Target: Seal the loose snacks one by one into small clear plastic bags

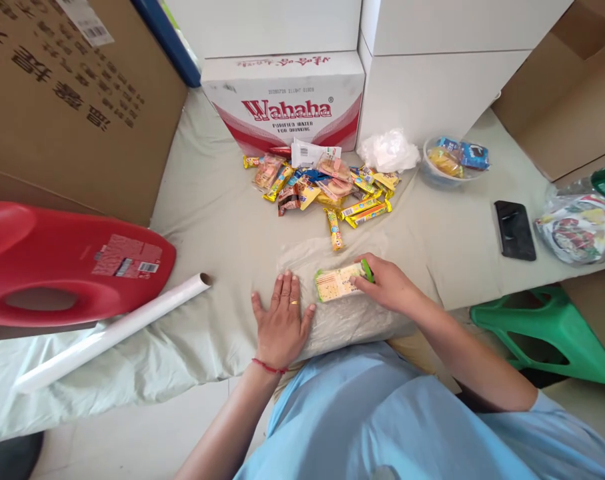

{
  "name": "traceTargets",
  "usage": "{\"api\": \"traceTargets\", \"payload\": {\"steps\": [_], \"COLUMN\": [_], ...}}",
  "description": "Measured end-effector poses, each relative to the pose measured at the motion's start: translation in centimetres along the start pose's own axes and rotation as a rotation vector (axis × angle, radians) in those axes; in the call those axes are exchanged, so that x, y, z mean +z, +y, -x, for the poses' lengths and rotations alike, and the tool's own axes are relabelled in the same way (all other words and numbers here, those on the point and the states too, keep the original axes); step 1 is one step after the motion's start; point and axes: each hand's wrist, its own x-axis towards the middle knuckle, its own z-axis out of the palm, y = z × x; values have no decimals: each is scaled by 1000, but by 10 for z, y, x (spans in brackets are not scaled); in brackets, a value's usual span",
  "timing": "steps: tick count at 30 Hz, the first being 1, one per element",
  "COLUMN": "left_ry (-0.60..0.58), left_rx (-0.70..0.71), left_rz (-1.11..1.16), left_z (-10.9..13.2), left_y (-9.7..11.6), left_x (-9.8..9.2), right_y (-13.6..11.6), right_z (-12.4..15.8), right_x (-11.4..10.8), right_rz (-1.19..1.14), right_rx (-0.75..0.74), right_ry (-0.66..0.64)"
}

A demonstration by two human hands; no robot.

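Note:
My right hand grips the right end of a green-and-cream snack packet, thumb on top. The packet is over a clear plastic bag spread at the front edge of the cloth-covered surface. To the left, my left hand lies flat with fingers stretched, on the cloth and the bag's left edge. It wears a ring and a red cord bracelet. Just beyond both hands is a heap of wrapped snacks, many in yellow wrappers, with one yellow snack stick nearest to me.
A Wahaha carton stands behind the snacks, beside a crumpled white bag and a plastic bowl holding packets. Rightward lies a black phone. On the left are a red plastic object, a white tube and a large cardboard box.

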Motion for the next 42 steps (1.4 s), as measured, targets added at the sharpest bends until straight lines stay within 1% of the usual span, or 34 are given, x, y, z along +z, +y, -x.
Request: {"api": "traceTargets", "payload": {"steps": [2, 4, 5, 6, 8, 9, 10, 11, 12, 14, 17, 20, 22, 27, 29, 31, 34, 37, 40, 42], "left_ry": [3, -2, -6, -9, -9, -6, -4, -3, -2, 1, 6, 8, 11, 13, 12, 11, 18, 26, 26, 25], "left_rx": [-18, -33, -33, -31, -31, -34, -39, -45, -48, -46, -38, -34, -32, -25, -23, -21, -20, -21, -21, -23], "left_rz": [-3, 7, 16, 25, 36, 37, 36, 34, 32, 34, 45, 51, 48, 45, 45, 46, 45, 38, 35, 37], "left_z": [0, -1, -1, -2, -2, -2, -2, -2, -1, 0, 1, 1, 0, 0, 0, 0, 0, 0, 0, -1], "left_y": [2, 3, 4, 4, 3, 3, 2, 2, 2, 2, 2, 1, 1, 0, 0, -1, -1, -1, 0, 1], "left_x": [0, 0, 0, 0, -1, -1, -1, -1, -1, -1, -1, 0, 0, 0, 0, 1, 2, 2, 1, 1], "right_y": [-2, -4, -5, -6, -8, -8, -7, -5, -1, 10, 25, 27, 19, -6, -9, -5, 15, 49, 85, 96], "right_z": [2, 4, 3, 2, -2, -4, -6, -8, -8, -7, -2, 0, -1, -11, -12, -9, -1, 11, 21, 25], "right_x": [-5, -13, -15, -15, -9, -4, 1, 6, 10, 11, 0, -10, -7, 16, 19, 16, 2, -21, -50, -67], "right_rz": [260, 406, 435, 446, 455, 462, 471, 478, 479, 458, 414, 419, 442, 497, 517, 538, 561, 590, 642, 628], "right_rx": [-37, -140, -220, -307, -452, -496, -518, -524, -521, -493, -404, -322, -312, -406, -409, -379, -328, -265, -143, -94], "right_ry": [95, 159, 142, 92, -60, -125, -162, -171, -157, -86, 29, 83, 71, -44, -61, -62, -63, -25, 112, 231]}}
